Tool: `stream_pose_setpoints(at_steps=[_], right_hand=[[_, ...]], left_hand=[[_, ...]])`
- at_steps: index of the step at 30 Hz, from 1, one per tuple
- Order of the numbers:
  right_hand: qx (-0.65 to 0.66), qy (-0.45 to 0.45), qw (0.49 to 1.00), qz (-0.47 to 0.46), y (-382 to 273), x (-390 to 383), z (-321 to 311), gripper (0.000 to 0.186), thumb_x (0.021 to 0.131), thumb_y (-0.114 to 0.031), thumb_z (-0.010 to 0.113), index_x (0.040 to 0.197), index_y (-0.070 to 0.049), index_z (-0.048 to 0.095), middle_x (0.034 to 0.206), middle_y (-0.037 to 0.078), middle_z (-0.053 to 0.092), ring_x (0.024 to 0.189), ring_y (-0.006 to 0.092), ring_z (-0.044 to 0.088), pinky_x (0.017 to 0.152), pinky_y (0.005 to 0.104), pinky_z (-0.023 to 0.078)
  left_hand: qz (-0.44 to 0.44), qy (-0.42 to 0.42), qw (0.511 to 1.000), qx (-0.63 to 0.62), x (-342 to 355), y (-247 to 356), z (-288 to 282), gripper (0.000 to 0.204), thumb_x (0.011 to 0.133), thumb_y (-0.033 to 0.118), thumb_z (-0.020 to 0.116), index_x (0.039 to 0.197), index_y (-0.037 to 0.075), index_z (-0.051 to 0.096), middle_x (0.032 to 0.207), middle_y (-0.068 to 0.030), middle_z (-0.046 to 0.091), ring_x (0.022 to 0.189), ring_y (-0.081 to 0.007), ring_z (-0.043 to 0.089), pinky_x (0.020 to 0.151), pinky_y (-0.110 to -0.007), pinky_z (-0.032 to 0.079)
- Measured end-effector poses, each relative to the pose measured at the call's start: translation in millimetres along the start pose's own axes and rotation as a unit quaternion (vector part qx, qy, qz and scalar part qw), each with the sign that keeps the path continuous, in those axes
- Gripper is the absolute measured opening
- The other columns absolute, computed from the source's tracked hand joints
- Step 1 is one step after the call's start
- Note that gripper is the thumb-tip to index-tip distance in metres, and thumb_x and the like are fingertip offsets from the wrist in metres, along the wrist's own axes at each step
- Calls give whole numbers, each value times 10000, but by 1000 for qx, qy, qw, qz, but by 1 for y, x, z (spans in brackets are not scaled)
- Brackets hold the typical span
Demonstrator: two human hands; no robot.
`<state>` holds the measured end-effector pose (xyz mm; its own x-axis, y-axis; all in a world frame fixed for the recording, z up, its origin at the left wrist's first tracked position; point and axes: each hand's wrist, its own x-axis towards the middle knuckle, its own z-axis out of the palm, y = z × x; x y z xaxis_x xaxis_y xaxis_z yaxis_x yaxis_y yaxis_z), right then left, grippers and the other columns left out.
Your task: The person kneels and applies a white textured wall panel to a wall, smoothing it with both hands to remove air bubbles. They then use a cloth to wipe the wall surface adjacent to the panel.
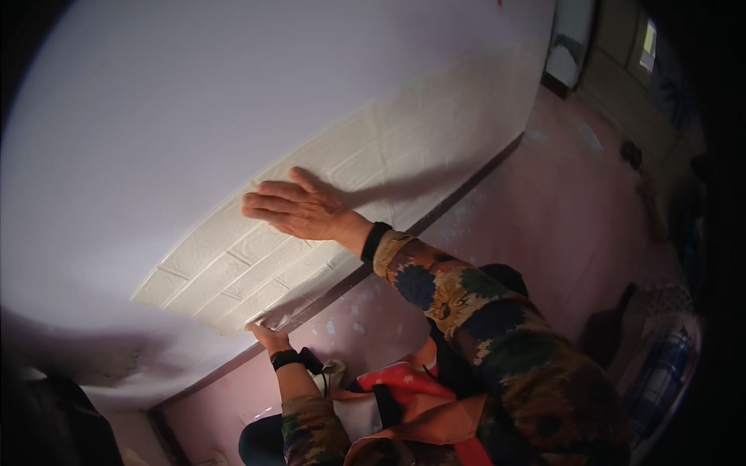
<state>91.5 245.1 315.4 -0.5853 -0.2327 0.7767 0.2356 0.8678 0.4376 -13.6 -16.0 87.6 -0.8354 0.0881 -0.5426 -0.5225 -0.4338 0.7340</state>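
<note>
A cream-white wall panel (249,264) with an embossed brick pattern lies along the lower part of the wall. My right hand (299,208) rests flat against it near its upper edge, fingers stretched out to the left and thumb raised apart. Lower down, my left hand (269,337) is at the panel's bottom edge, close to its left end. Its fingers are bent at that edge and partly hidden, and seem to pinch it. Black bands circle both wrists.
Above the panel is a plain pale wall (194,101). A dark baseboard (342,289) runs along its foot, beside a worn pinkish floor (544,217) with pale patches. Blue plaid cloth (659,380) lies at the right. A dark object (66,419) stands at the lower left.
</note>
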Motion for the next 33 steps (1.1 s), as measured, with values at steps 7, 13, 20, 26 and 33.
stream_pose_setpoints(at_steps=[7,13,20,26,33], right_hand=[[-28,-54,995,75,-20,-12,2,635,987,-357,433,1585,-297,227,1672,-106,86,1543,155,0,1244,480,-85],[22,-99,993,53,-26,-33,9,617,999,-292,402,1588,-265,221,1665,-122,109,1536,143,51,1257,442,-59],[79,-44,986,143,-42,-69,4,564,1000,-238,408,1557,-238,319,1642,-104,218,1521,124,137,1261,445,-19],[293,-87,900,311,-57,-100,-19,620,926,-72,538,1521,-119,372,1606,33,304,1473,216,300,1237,467,169],[306,-24,822,479,-56,-123,-32,655,956,-35,541,1544,-54,255,1601,118,257,1441,301,348,1180,497,292]], left_hand=[[-38,-26,988,147,23,18,-2,777,936,753,342,1273,79,530,1239,-96,548,1068,-210,500,1010,-353,356],[-80,-53,971,218,-10,58,26,937,867,844,335,1244,14,555,984,-3,553,763,-130,376,751,-348,302],[-65,-150,946,279,-47,103,54,846,917,769,399,1380,71,522,1121,-6,525,925,-150,428,894,-365,306],[-53,-203,940,268,-76,130,65,902,950,716,415,1517,21,322,1589,-130,315,1414,-295,337,1161,-494,212],[-58,-219,944,238,-90,128,46,857,941,638,546,1488,8,351,1552,-128,360,1384,-292,372,1121,-469,298]])
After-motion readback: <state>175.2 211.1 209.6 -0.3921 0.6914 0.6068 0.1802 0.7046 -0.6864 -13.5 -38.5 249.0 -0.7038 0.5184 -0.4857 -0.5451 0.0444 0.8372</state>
